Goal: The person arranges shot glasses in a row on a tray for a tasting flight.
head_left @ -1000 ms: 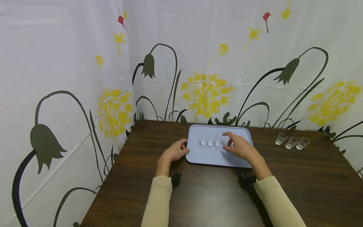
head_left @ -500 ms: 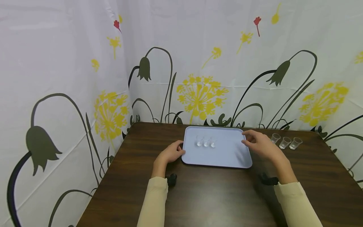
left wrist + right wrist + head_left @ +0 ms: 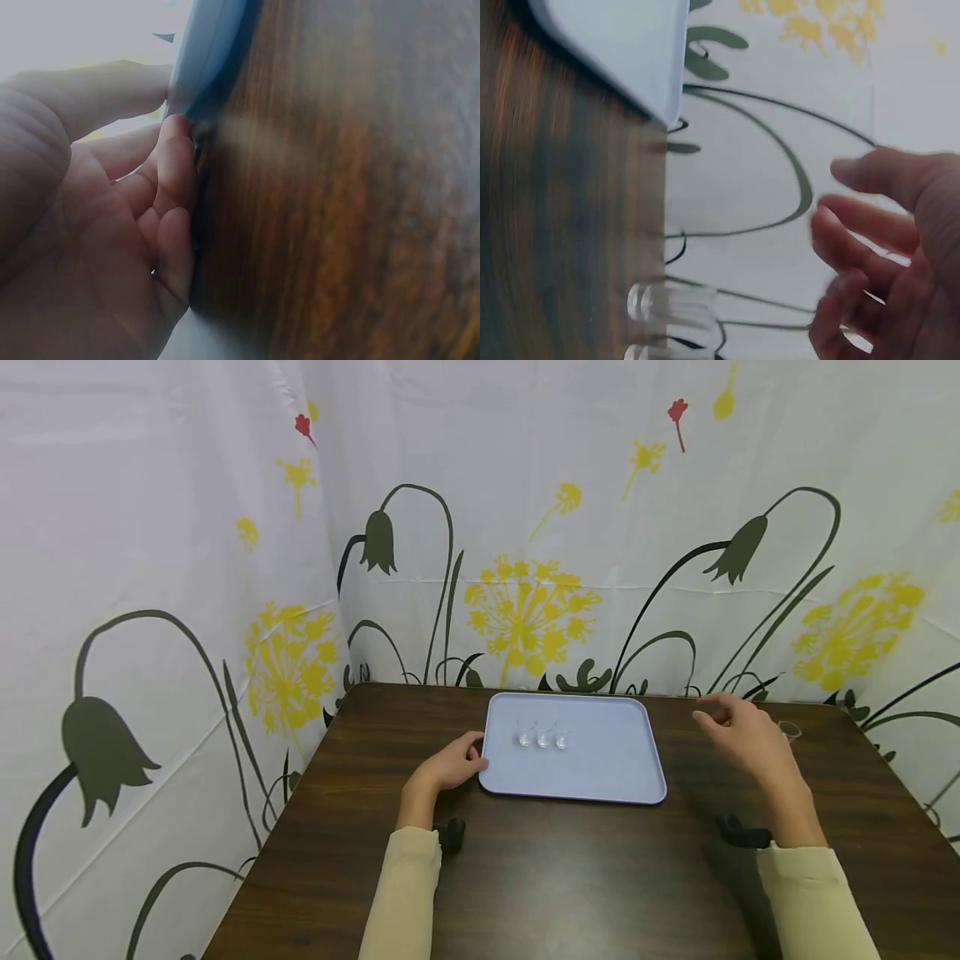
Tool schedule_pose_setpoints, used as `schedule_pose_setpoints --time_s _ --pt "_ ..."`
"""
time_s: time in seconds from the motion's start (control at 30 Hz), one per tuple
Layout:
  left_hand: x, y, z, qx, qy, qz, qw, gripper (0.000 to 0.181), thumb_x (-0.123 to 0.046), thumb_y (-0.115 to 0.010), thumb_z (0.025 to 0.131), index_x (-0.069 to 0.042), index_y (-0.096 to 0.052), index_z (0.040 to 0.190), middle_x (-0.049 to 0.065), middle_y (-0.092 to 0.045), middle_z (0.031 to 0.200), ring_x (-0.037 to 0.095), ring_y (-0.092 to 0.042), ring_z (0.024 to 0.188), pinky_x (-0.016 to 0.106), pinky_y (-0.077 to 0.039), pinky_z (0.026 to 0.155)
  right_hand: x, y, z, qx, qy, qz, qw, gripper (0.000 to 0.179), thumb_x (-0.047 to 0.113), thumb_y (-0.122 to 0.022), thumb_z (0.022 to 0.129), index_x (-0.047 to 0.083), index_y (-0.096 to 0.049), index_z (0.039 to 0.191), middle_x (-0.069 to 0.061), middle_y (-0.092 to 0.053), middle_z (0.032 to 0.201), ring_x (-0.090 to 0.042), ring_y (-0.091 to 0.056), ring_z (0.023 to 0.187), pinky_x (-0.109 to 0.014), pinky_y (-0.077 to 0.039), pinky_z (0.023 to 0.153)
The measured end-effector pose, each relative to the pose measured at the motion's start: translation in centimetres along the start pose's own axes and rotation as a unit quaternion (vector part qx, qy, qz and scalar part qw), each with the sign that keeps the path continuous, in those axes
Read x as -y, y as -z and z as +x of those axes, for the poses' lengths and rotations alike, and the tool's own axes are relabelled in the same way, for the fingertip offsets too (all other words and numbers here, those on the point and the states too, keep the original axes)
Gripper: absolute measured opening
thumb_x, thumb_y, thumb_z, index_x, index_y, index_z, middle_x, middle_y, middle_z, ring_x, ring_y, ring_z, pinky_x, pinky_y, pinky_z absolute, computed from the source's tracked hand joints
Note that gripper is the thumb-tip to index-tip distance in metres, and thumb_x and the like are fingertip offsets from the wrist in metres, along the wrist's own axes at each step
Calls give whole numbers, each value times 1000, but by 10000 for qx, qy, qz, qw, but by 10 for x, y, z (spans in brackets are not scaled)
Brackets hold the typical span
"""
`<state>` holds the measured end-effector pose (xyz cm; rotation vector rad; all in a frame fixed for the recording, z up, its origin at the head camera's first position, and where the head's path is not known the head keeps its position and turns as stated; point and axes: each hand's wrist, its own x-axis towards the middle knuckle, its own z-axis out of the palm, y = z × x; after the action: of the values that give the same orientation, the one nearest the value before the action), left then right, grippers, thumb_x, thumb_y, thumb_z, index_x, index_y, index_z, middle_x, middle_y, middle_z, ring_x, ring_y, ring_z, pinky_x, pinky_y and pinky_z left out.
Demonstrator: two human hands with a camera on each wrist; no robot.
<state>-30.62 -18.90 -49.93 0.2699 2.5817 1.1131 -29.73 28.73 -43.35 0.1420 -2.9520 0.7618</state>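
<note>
A pale blue rectangular tray [image 3: 600, 764] lies on the table, with three small clear plastic cups [image 3: 543, 739] standing in a row on its left half. At the tray's left edge, my left hand [image 3: 444, 766] grips the rim; the left wrist view has the thumb and curled fingers [image 3: 177, 169] at that edge. My right hand [image 3: 753, 747] is in the air right of the tray, fingers loosely bent, holding nothing. It hides part of another group of clear cups; one cup [image 3: 789, 730] shows past it, and a cup [image 3: 671, 303] appears low in the right wrist view.
The dark wooden table [image 3: 555, 877] carries everything. A white curtain [image 3: 420, 435] printed with flowers hangs close behind the table's back edge and along its left side.
My right hand has moved right, from beside the cups on the tray, past the tray's right edge to the other cups. My left hand stays at the tray's left edge.
</note>
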Motion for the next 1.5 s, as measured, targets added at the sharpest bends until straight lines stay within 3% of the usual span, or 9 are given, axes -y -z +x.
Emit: schedule_pose_setpoints --time_s 0.13,0.23,0.67,0.87,1.13,1.5 --pt "-2 1 0 3 25 -47 10000 59 -16 -62 107 2 -43 159 4 -54 95 16 -48 79 29 -39 75 -11 5 1 -474 -393 -166 9980 51 43 -59 109 7 -60 145 -22 -73 119 -39 -70 93 -46 -48 63" --pt "-4 2 -1 -27 71 -87 9999 59 -17 -62 107 2 -43 160 5 -55 96 17 -49 80 29 -40 75 -19 7 3 -613 -689 -282 9953 54 45 -60 108 10 -58 149 -21 -72 120 -40 -69 91 -47 -46 61" --pt "-1 -6 -2 -53 220 -235 9995 58 -22 -60 109 -2 -43 161 7 -57 98 18 -51 80 30 -41 72 -49 -4 11 155 -1492 -181 9885 77 44 -60 106 -2 -35 163 -37 -56 144 -62 -58 117 -66 -48 76" --pt "0 -5 0 -35 198 -176 9996 59 -25 -59 110 -2 -43 162 7 -58 99 18 -49 78 30 -40 71 -56 -6 13 280 -1652 -177 9857 81 49 -57 107 -5 -32 163 -43 -44 152 -66 -51 125 -72 -47 84" --pt "-3 -3 -1 -45 147 -83 9998 59 -26 -58 111 -2 -43 163 6 -58 98 17 -48 76 29 -40 69 -56 -10 15 300 -1835 -56 9826 73 49 -51 109 -1 -38 160 -43 -44 152 -66 -52 124 -73 -46 86" --pt "2 -3 0 -50 188 22 9998 60 -28 -58 111 -3 -43 164 7 -59 99 17 -48 76 30 -40 69 -57 -22 17 97 -1776 -39 9841 63 36 -58 108 -2 -42 156 -41 -53 145 -65 -57 117 -72 -48 83"
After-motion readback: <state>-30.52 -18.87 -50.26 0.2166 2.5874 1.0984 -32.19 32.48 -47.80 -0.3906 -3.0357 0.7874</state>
